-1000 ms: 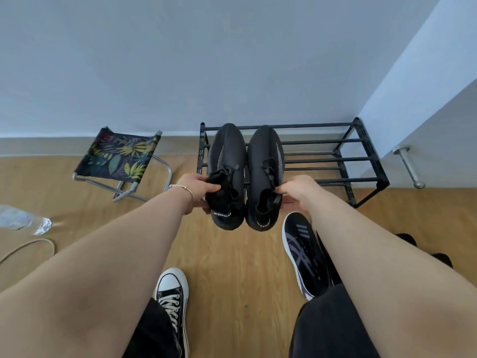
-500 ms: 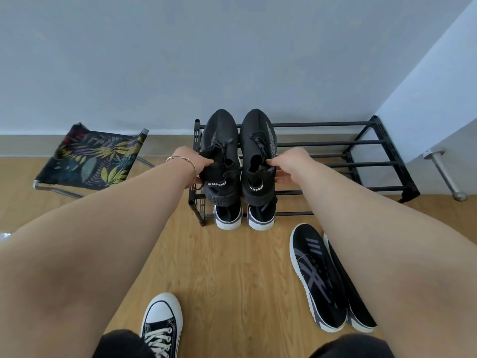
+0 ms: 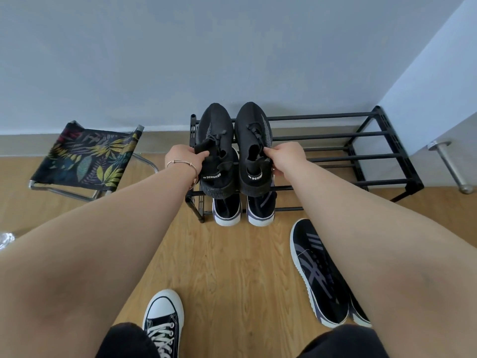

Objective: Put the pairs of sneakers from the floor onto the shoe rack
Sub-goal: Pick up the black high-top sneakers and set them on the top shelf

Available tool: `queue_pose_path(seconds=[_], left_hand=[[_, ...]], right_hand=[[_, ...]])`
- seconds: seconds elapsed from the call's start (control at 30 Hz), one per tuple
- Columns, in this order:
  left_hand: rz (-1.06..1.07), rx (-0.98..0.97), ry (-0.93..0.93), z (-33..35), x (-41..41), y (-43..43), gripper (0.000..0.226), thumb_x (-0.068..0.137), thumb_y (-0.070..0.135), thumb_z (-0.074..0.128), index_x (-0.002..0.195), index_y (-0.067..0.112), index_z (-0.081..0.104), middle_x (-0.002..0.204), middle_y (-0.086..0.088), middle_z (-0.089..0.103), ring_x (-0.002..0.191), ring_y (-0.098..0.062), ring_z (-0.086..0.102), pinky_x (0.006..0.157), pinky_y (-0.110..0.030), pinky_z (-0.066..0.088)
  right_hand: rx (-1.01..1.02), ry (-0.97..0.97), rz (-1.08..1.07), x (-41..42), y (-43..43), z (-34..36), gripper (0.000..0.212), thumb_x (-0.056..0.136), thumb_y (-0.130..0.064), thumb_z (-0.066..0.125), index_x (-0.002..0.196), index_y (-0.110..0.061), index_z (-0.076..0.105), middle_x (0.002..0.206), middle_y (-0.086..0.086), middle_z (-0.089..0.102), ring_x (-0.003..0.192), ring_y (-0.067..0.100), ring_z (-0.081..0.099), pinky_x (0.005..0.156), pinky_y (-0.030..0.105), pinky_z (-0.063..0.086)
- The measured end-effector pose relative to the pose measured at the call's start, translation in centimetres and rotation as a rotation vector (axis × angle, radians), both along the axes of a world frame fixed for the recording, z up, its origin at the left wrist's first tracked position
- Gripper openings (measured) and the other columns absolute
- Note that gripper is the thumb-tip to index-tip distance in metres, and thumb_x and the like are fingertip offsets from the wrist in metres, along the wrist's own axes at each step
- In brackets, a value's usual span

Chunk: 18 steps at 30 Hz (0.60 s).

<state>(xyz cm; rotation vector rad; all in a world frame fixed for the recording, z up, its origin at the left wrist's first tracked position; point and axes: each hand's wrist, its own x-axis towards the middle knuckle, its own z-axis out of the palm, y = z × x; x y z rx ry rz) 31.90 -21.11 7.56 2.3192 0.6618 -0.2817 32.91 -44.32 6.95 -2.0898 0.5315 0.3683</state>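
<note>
The left hand [image 3: 186, 159] and right hand [image 3: 285, 156] each pinch the collar of a black sneaker [image 3: 216, 151], setting the pair on the shoe rack's [image 3: 335, 136] top shelf. Another pair [image 3: 242, 211] sits below; striped sneakers [image 3: 318, 273] wait on the floor [image 3: 232, 267].

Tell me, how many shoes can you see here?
7. Two black knit sneakers held on the shoe rack's top shelf, two white-toed shoes below them, two striped sneakers on the floor, one canvas sneaker near the camera. More may be hidden.
</note>
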Motion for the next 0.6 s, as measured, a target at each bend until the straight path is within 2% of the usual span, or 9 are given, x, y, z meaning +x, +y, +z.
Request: queue_pose_path(seconds=[0.13,0.27,0.33,0.4,0.47,0.5,0.53,0.6], left_hand=[[-0.033,0.038,0.028,0.5,0.1,-0.2,0.044,0.089,0.05,0.062,0.088,0.009,0.075,0.088,-0.012,0.075,0.084,-0.033,0.072,0.081,-0.042,0.061],[-0.01,-0.001,0.005,1.1,-0.6,-0.5,0.039,0.095,0.038,0.053,0.088,0.005,0.073,0.091,-0.014,0.073,0.088,-0.035,0.07,0.083,-0.045,0.06],[-0.033,0.04,-0.002,1.7,-1.2,-1.2,0.042,0.099,0.033,0.043,0.093,0.002,0.072,0.094,-0.017,0.071,0.092,-0.037,0.067,0.087,-0.045,0.058],[-0.058,0.086,-0.001,2.1,-1.8,-2.2,0.047,0.102,0.034,0.036,0.103,0.0,0.069,0.102,-0.019,0.07,0.097,-0.038,0.065,0.088,-0.044,0.055],[-0.062,0.117,-0.029,2.2,-2.6,-3.2,0.049,0.101,0.04,0.036,0.117,0.002,0.063,0.114,-0.019,0.067,0.103,-0.037,0.063,0.089,-0.043,0.054],[-0.063,0.143,-0.06,2.4,-3.1,-3.9,0.051,0.099,0.043,0.039,0.126,0.004,0.058,0.125,-0.02,0.062,0.111,-0.037,0.059,0.094,-0.045,0.052],[-0.076,0.181,-0.106,2.5,-3.5,-4.6,0.054,0.098,0.043,0.042,0.135,0.006,0.051,0.138,-0.02,0.052,0.123,-0.037,0.052,0.101,-0.047,0.047],[-0.147,0.271,-0.243,3.1,-4.4,-6.5,0.06,0.098,0.042,0.047,0.147,0.008,0.038,0.156,-0.017,0.032,0.141,-0.035,0.032,0.114,-0.047,0.034]], right_hand=[[-0.1,0.023,0.049,0.4,0.2,0.4,0.039,0.093,-0.04,0.063,0.09,-0.003,0.073,0.072,0.01,0.067,0.065,0.031,0.07,0.078,0.042,0.063],[-0.11,0.024,0.065,-0.1,0.2,0.5,0.042,0.093,-0.044,0.061,0.09,-0.004,0.073,0.08,0.011,0.07,0.074,0.031,0.071,0.071,0.039,0.062],[-0.169,0.003,0.129,-0.7,0.3,0.8,0.044,0.095,-0.046,0.055,0.095,-0.005,0.073,0.085,0.01,0.069,0.078,0.03,0.067,0.056,0.029,0.048],[-0.225,-0.041,0.188,-1.8,0.4,1.4,0.043,0.098,-0.045,0.05,0.102,-0.008,0.072,0.089,0.006,0.065,0.084,0.028,0.063,0.051,0.025,0.034],[-0.244,-0.111,0.207,-2.9,0.3,1.7,0.04,0.1,-0.043,0.049,0.112,-0.01,0.068,0.101,0.008,0.066,0.1,0.029,0.064,0.059,0.025,0.041],[-0.246,-0.151,0.201,-3.6,0.1,1.9,0.041,0.099,-0.042,0.05,0.122,-0.011,0.064,0.115,0.01,0.066,0.11,0.029,0.062,0.07,0.027,0.047],[-0.248,-0.184,0.193,-4.2,-0.2,2.2,0.044,0.099,-0.042,0.052,0.131,-0.012,0.058,0.128,0.01,0.061,0.119,0.029,0.059,0.084,0.032,0.05],[-0.283,-0.25,0.205,-5.2,-1.1,2.5,0.052,0.097,-0.044,0.055,0.139,-0.014,0.049,0.14,0.01,0.052,0.127,0.028,0.052,0.096,0.039,0.048]])
